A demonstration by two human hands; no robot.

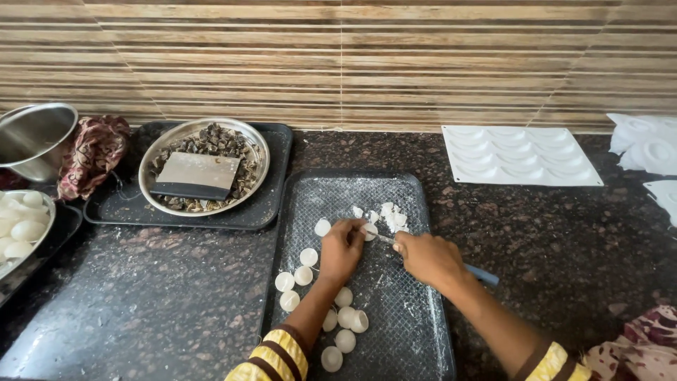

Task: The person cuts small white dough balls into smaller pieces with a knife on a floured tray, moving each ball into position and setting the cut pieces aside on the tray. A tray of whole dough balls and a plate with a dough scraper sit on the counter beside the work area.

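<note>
A dark textured tray dusted with flour lies on the black granite counter. Small white dough discs are spread along its left side, and a pile of cut dough pieces sits near its far end. My left hand rests on the tray, its fingertips pinching a dough piece. My right hand grips a knife with a blue handle; the thin blade points left and touches that piece.
A steel plate of dark filling with a flat scraper stands on a black tray at back left. A steel pot, a patterned cloth and a bowl of white dough balls are at far left. White moulds lie at back right.
</note>
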